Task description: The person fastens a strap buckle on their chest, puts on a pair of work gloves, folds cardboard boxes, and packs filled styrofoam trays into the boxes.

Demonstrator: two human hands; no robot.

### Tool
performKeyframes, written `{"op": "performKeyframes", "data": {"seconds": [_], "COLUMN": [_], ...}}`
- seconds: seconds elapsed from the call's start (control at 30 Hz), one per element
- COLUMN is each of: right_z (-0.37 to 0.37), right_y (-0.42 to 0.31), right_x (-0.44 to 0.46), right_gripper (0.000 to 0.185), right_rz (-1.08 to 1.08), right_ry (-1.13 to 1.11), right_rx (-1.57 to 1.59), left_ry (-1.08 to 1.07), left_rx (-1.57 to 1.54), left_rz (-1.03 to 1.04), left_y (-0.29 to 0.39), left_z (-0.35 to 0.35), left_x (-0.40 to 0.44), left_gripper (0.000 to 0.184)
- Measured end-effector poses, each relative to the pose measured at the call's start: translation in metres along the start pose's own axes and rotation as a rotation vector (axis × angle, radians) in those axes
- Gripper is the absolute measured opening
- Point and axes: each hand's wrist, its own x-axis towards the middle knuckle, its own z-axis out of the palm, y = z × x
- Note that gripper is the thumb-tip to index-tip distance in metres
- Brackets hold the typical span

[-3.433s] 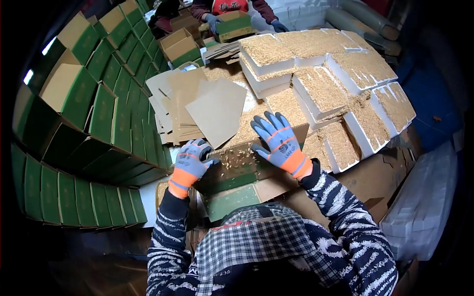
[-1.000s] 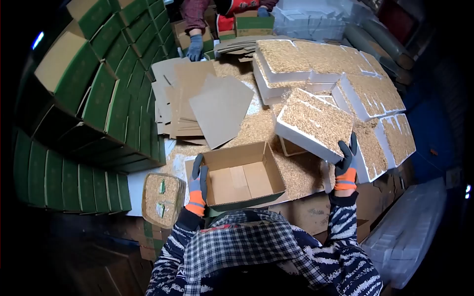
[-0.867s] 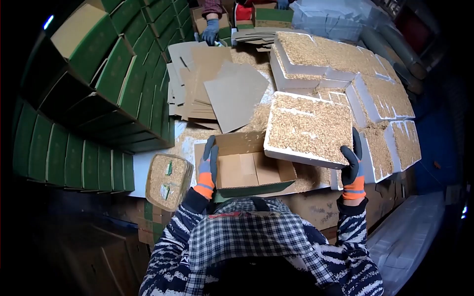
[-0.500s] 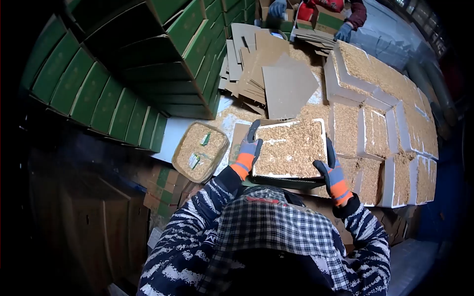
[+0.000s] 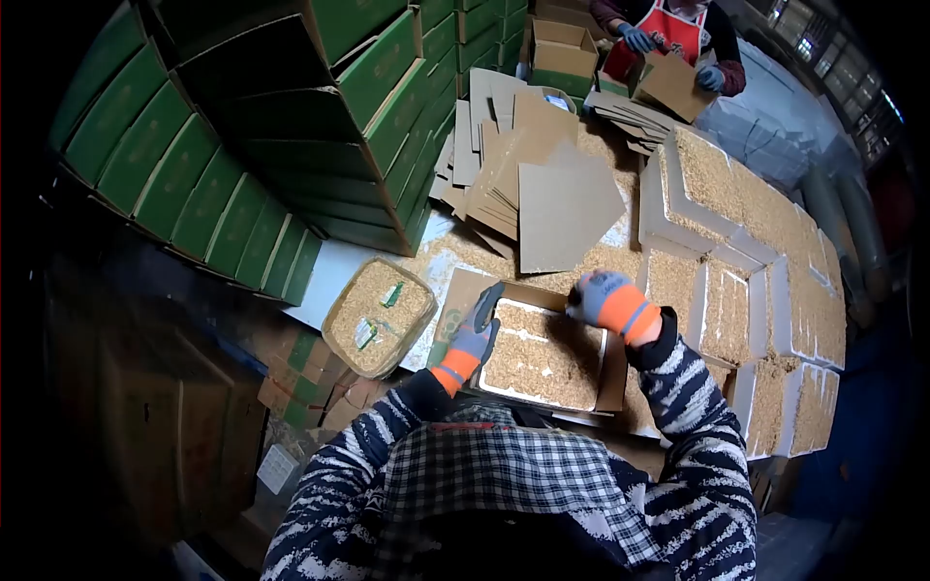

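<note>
A white foam tray (image 5: 542, 360) filled with tan, sawdust-like shavings sits inside an open cardboard box (image 5: 612, 373) in front of me. My left hand (image 5: 472, 341), in a grey and orange glove, grips the box's left side beside the tray rim. Over the far right corner of the box is my right hand (image 5: 612, 302), its fingers curled; whatever they may hold is hidden. Left of the box stands a clear plastic tub (image 5: 334, 329) of the same shavings, with small green-and-white packets (image 5: 391, 294) on top.
Several shavings-filled white trays (image 5: 722, 315) are stacked at the right. Flat cardboard sheets (image 5: 567, 215) lie beyond my box. Green boxes (image 5: 383, 126) rise in stacks at the left. Across the table, a co-worker in a red apron (image 5: 668, 34) handles a cardboard piece (image 5: 673, 87).
The tray has gone down into the cardboard box. My right hand has left the tray's right side and moved to the box's far right corner. The co-worker has lifted a cardboard piece.
</note>
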Motion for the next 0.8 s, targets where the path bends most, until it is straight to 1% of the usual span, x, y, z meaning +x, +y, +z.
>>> {"op": "performKeyframes", "data": {"seconds": [0.03,0.07,0.1,0.13,0.17,0.2,0.23,0.27,0.3,0.33,0.37,0.43,0.5,0.53,0.57,0.63,0.67,0.7,0.77,0.8], "right_z": [-0.019,-0.028,-0.016,-0.020,-0.027,-0.016,-0.008,-0.005,0.005,0.012,-0.002,-0.003,-0.017,-0.011,-0.034,-0.059,-0.070,-0.074,-0.059,-0.045], "right_y": [0.011,0.018,0.040,0.043,0.040,0.047,0.048,0.051,0.060,0.066,0.057,0.066,0.078,0.095,0.072,0.053,0.038,0.023,0.002,-0.008], "right_x": [0.029,0.054,0.097,0.125,0.151,0.186,0.211,0.223,0.241,0.250,0.238,0.237,0.222,0.218,0.171,0.112,0.078,0.046,-0.005,-0.024], "right_gripper": [0.041,0.046,0.068,0.092,0.111,0.125,0.128,0.130,0.129,0.127,0.114,0.089,0.062,0.049,0.038,0.027,0.025,0.022,0.027,0.028], "right_rz": [-0.006,0.051,-0.170,-0.132,0.023,0.104,0.175,0.147,0.109,0.061,0.077,0.004,-0.086,-0.233,-0.164,-0.276,-0.315,-0.352,-0.443,-0.518], "right_ry": [0.095,0.260,0.532,0.552,0.357,0.277,0.231,0.276,0.294,0.282,0.277,0.423,0.434,0.637,0.703,0.835,0.807,0.781,0.727,0.682], "right_rx": [0.084,0.160,0.239,0.046,-0.076,-0.059,-0.106,-0.134,-0.176,-0.111,-0.162,-0.180,0.021,0.112,0.154,0.251,0.375,0.497,0.451,0.443], "left_ry": [0.003,0.010,0.040,0.019,0.006,0.000,0.044,0.190,0.320,0.511,0.687,0.835,0.697,0.670,0.660,0.548,0.555,0.541,0.506,0.578], "left_rx": [0.106,0.215,0.219,0.123,0.029,-0.006,-0.550,-0.220,0.112,0.189,0.266,0.506,0.742,0.920,0.911,1.076,1.103,1.097,0.928,0.934], "left_rz": [0.068,0.131,0.123,0.138,0.155,0.159,0.087,0.120,0.136,0.091,0.052,-0.211,-0.454,-0.352,-0.352,-0.362,-0.401,-0.388,-0.415,-0.266], "left_y": [-0.001,-0.002,-0.006,-0.013,-0.017,-0.005,-0.012,-0.003,0.008,-0.006,-0.020,-0.013,-0.033,-0.050,-0.056,-0.060,-0.060,-0.064,-0.076,-0.073], "left_z": [0.005,0.008,0.008,0.006,0.000,-0.010,-0.019,-0.036,-0.055,-0.081,-0.110,-0.158,-0.191,-0.194,-0.195,-0.199,-0.199,-0.203,-0.219,-0.219], "left_x": [-0.002,-0.002,-0.001,0.000,-0.001,-0.006,-0.010,-0.017,-0.022,-0.026,-0.031,-0.051,-0.056,-0.061,-0.060,-0.052,-0.048,-0.047,-0.050,-0.057], "left_gripper": [0.055,0.056,0.056,0.056,0.058,0.059,0.057,0.053,0.050,0.044,0.038,0.033,0.033,0.033,0.033,0.024,0.020,0.020,0.019,0.020]}}
